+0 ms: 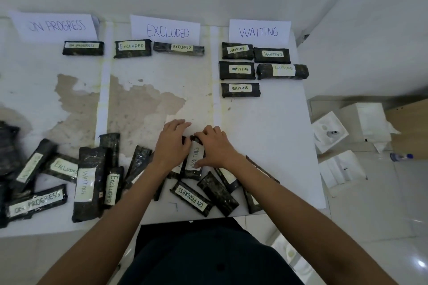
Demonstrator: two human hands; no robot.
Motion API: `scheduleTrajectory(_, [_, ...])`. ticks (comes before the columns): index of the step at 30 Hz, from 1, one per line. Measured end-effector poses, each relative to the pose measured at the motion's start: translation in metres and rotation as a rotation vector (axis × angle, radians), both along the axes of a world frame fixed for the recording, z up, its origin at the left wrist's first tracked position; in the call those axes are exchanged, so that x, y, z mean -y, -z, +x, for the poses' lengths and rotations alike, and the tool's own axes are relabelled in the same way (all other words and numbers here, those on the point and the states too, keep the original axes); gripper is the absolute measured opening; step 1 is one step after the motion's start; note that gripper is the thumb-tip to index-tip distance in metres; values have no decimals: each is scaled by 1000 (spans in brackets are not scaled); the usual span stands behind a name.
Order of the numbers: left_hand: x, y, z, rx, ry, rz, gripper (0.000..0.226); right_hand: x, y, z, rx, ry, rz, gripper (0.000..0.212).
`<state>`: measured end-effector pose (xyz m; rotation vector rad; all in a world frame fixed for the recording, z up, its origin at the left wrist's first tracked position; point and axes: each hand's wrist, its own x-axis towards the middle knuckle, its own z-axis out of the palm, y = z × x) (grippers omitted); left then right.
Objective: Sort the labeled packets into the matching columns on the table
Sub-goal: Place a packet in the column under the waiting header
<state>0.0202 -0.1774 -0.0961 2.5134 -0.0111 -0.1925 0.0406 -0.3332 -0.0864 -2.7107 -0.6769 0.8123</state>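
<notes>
1. Your right hand [215,148] curls round a WAITING packet [194,161] near the table's [266,146] 6 o'clock edge.
2. Your left hand [172,143] lies flat, fingers relaxed, just beside it at 9 o'clock.
3. Unsorted packets [86,183] sprawl at 8 o'clock.
4. Five sorted WAITING packets [239,69] sit at 1 o'clock.

Three signs [165,30] stand along the table's [266,146] far edge — sorted packets [239,69] just before them (unsorted pile [88,183] nearest).

White paper column signs [165,30]: 3. Black wrapped packets with pale labels, sorted: ON PROGRESS packets [83,48] 1; EXCLUDED packets [132,48] 2; WAITING packets [237,50] 5. Further unsorted packets [88,183]: overlapping, count unclear.
</notes>
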Motion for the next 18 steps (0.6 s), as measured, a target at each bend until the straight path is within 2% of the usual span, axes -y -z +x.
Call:
scheduleTrajectory(2, [-1, -4, -4, 11, -3, -19, 39, -2, -2, 3, -93, 110, 56, 78])
scheduleTrajectory(6, [-4, -12, -12, 51, -25, -69, 34, 7, -15, 13, -344, 447, 352, 39])
scheduleTrajectory(9, [-5, -16, -16, 35, -43, -84, 32, 19, -21, 15, -417, 559, 397, 45])
scheduleTrajectory(11, [-6, -17, -18, 5, -41, -77, 33, 20, -21, 13, -390, 494, 353, 57])
scheduleTrajectory(15, [-9, -15, -24, -42, -35, -69, 34, 8, -15, 2, -199, 26, 121, 90])
scheduleTrajectory(18, [-10, -13, -28, -89, -33, -58, 35, -4, -8, -7, -93, -79, 36, 100])
